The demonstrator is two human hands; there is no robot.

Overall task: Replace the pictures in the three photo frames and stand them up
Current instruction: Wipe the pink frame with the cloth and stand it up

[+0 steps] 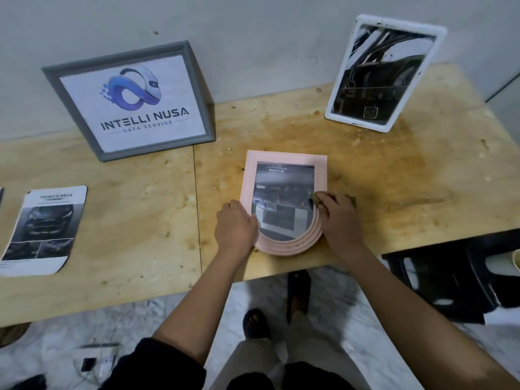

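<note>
A pink arched photo frame (284,164) lies face up on the plywood table near its front edge, its rounded end toward me, with a dark car picture in it. My left hand (235,225) grips the frame's left side. My right hand (337,218) holds its right side, fingers curled at the edge. A grey frame (128,101) with a logo print stands at the back left against the wall. A white frame (385,73) with a dark picture leans on the wall at the back right.
A loose printed car sheet (45,229) lies flat at the table's left. The wooden table (408,178) ends close to my body. A black chair (455,280) stands to the right, below the table edge. Cables and a power strip (95,361) lie on the floor.
</note>
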